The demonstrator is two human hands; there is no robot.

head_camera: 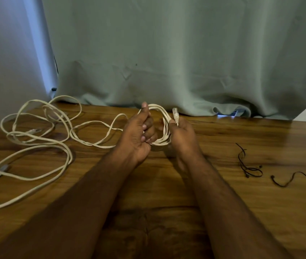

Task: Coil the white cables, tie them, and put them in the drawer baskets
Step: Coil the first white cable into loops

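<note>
Loose white cables (36, 139) sprawl left and black ties (249, 165) lie right on the wooden table (223, 212) before a green curtain (167, 53), while the left hand (139, 135) and right hand (181, 135) grip a coil (164, 116) between them.

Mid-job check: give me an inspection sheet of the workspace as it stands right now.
Surface: wooden table, bare at centre and front.
Job's things: partly wound coil held between both hands above the table; its plug end sticks up by the right hand. No drawer baskets seen.
Clutter: nothing seen.
Grippers: left hand closed on the coil's left side; right hand grips the coil's right side.
Cables: loose white cable sprawls in loops over the table's left part, running to the coil.
Ties: black ties lie on the right, unused.
Surroundings: pale green curtain behind the table.
</note>
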